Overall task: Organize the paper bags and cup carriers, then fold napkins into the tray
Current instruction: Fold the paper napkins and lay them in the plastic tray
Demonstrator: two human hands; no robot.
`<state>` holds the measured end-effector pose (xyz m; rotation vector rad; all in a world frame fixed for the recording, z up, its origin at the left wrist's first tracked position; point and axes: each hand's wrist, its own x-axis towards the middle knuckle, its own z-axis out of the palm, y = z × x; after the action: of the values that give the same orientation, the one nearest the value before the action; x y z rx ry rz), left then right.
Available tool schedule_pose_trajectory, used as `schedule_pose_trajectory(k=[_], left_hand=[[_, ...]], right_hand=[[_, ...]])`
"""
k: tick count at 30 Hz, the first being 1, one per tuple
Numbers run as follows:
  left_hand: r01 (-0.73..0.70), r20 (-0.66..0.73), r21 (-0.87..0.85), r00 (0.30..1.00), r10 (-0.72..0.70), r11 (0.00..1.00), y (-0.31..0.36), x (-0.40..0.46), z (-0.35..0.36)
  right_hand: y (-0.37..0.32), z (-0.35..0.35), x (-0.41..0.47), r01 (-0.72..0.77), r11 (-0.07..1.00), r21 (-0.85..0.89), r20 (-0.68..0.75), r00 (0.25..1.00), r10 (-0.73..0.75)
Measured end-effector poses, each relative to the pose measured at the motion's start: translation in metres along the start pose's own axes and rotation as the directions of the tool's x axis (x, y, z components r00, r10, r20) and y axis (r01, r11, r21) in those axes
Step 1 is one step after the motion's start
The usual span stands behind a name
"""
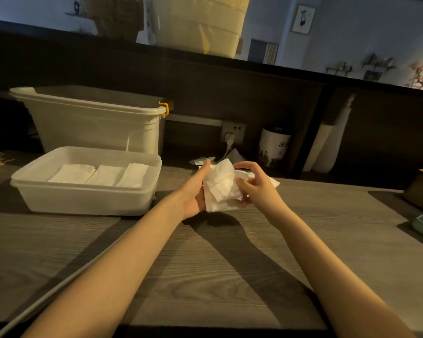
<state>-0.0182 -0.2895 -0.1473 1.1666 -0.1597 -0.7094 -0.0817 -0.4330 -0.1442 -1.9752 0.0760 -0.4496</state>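
White crumpled paper napkins (221, 189) sit pinched between your left hand (196, 191) and right hand (253, 184), fingers seemingly curled, translucent plastic tray (83, 198) lying leftward, nearer your left.

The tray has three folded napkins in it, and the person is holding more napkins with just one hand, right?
Not quite. The head view shows both hands on the napkins: the left hand holds them from the side and the right hand grips them too. The tray does hold three folded napkins.
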Motion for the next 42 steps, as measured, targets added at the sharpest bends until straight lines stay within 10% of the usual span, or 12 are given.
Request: schedule_pose_trajectory(k=[19, 38, 42], left_hand=[[-0.077, -0.142, 0.216, 0.984, 0.109, 0.973, -0.001, -0.005, 0.001], [0.01, -0.027, 0.159, 1.0, -0.005, 0.987, -0.004, -0.006, 0.006], [0.026, -0.113, 0.08, 0.994, -0.016, 0.996, -0.004, -0.006, 0.006]], right_hand=[[0.007, -0.008, 0.002, 0.228, 0.929, -0.292, 0.108, 0.973, -0.205], [0.0, -0.001, 0.001, 0.171, 0.971, 0.167, -0.257, 0.958, -0.124], [-0.011, -0.017, -0.001, 0.041, 0.875, 0.482, -0.124, 0.992, 0.022]])
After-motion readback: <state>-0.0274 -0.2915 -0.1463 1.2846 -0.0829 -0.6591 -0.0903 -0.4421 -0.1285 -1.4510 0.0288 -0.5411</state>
